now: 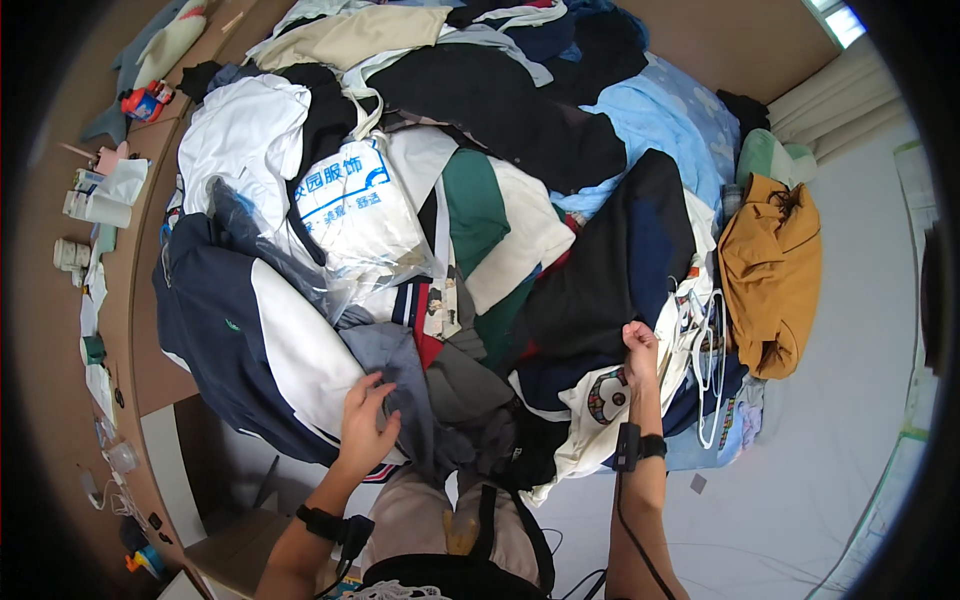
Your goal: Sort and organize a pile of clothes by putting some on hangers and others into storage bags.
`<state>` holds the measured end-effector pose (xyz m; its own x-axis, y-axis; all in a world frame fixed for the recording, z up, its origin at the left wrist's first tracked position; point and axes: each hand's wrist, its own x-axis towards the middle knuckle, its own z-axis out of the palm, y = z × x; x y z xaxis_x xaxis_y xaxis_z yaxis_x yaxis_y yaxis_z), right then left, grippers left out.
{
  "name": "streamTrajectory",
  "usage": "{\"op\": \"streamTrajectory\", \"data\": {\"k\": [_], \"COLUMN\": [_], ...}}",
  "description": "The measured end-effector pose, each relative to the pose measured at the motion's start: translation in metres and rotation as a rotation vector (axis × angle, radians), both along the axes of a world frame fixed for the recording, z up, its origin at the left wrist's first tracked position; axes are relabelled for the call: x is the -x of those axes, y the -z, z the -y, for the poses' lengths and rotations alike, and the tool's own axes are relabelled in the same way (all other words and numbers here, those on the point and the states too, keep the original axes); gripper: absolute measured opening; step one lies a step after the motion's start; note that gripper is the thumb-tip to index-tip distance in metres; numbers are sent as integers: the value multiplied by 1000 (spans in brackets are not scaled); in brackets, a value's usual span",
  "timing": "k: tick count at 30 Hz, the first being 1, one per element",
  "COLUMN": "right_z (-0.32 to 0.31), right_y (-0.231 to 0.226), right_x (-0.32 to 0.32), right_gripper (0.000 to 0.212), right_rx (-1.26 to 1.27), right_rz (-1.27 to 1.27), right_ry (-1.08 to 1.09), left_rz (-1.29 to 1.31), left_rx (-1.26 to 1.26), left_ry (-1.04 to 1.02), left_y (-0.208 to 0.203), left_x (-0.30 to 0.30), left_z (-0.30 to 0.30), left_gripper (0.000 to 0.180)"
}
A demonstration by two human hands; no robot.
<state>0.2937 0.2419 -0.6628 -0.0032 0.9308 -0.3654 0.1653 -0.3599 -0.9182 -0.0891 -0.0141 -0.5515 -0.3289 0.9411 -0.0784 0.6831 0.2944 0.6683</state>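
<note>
My left hand (pixel 368 420) lies open, fingers spread on the grey garment (pixel 400 375) at lower centre; my right hand (pixel 640 345), just right of centre, fists the dark navy garment (pixel 610 270) rising above it.

A mustard-yellow garment (pixel 772 268) lies beside white hangers (pixel 708 365), a clear plastic bag (pixel 350 215) further left.
</note>
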Motion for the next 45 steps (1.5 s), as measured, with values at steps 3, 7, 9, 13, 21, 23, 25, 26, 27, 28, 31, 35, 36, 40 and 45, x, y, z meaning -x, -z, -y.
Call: {"op": "streamTrajectory", "data": {"k": [3,7,9,13,21,23,25,26,27,28,31,35,36,40,45], "right_z": [-4,2,31,83,189,185,173,166,161,157,166,187,192,215,228], "right_y": [-62,-134,-177,-222,-197,-189,-165,-146,-125,-100,-30,-30,-23,-86,-161], "right_x": [31,57,84,144,204,190,164,149,133,119,88,115,125,195,225], "right_gripper": [14,17,21,20,20,24,29,31,35,39,70,67,67,47,26], "right_rx": [24,-20,180,43,-249,-261,-363,-454,-521,-582,581,833,832,-143,-332], "right_rz": [-731,-1011,-938,-334,-562,-472,-170,17,214,409,4,-283,-287,11,-145], "right_ry": [75,-255,-314,-1030,-1160,-1088,-824,-637,-483,-323,-104,-72,-60,-739,-1177], "left_rz": [165,743,1166,1627,1997,1991,1916,1993,2017,2039,1223,63,-81,446,909], "left_rx": [2,118,303,70,279,298,280,345,301,257,378,-42,-64,-40,-127], "left_ry": [27,9,-28,-151,-501,-549,-562,-632,-568,-504,-597,-267,-148,-194,-480], "left_y": [-1,9,-3,-8,13,12,-21,-34,-33,-31,-36,-3,-27,-45,-69], "left_x": [-13,-37,-43,-70,-43,-36,-41,-31,-22,-17,-22,-24,-35,-44,-10], "left_z": [-14,-40,-55,-63,55,51,34,40,48,55,57,73,52,31,16], "left_gripper": [36,41,52,55,59,60,62,64,63,62,62,72,71,64,41]}}
